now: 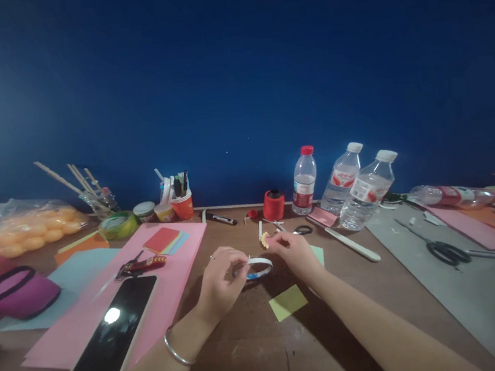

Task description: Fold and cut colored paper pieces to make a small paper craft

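Observation:
A white ring like a tape roll [259,261], bluish inside, is pinched at its left side between the thumb and fingers of my left hand [223,279]. To its right, the fingertips of my right hand [292,253] hold a small yellow piece with a ragged edge [264,240]. The two hands are apart, both above the brown table. Below the right hand a yellow-green paper square [288,302] lies flat, and a pale green paper [318,254] shows partly behind that hand.
A black phone [108,341] rests on pink sheets [57,341] at left. Behind stand a red pen cup [182,205], a red spool [273,205] and bottles [304,184]. Scissors [302,230] lie behind my right hand; larger black-handled scissors [449,253] lie on a grey sheet [427,290].

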`<state>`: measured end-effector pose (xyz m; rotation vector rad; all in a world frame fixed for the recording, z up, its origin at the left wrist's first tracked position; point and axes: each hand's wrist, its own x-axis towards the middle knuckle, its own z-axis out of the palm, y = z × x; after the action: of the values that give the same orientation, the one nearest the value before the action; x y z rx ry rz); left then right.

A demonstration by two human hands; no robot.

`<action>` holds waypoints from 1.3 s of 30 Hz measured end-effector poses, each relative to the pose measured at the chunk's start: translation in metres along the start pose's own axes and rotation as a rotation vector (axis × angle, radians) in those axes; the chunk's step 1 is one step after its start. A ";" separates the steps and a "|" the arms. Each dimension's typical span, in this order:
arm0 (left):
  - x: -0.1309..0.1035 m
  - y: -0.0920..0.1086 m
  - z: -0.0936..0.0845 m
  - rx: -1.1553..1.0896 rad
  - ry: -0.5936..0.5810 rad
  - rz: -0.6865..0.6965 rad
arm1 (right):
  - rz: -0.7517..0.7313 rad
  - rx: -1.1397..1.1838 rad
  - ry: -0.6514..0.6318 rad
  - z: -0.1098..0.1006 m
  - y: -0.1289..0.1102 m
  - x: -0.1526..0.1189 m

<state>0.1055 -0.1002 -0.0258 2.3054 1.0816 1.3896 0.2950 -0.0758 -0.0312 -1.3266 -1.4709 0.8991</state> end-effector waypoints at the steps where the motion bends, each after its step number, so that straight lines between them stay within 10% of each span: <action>1: 0.000 0.000 0.000 -0.007 0.005 -0.006 | -0.019 -0.045 0.006 0.000 0.001 -0.001; 14: -0.011 -0.013 0.010 -0.220 0.096 -0.211 | -0.523 -0.184 -0.196 0.004 -0.026 -0.019; 39: -0.010 -0.007 0.012 -0.383 0.162 -0.347 | -0.186 0.187 -0.257 0.012 -0.016 -0.019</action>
<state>0.1093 -0.1001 -0.0421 1.6740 1.0830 1.5024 0.2788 -0.0967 -0.0225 -0.9480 -1.6310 1.0844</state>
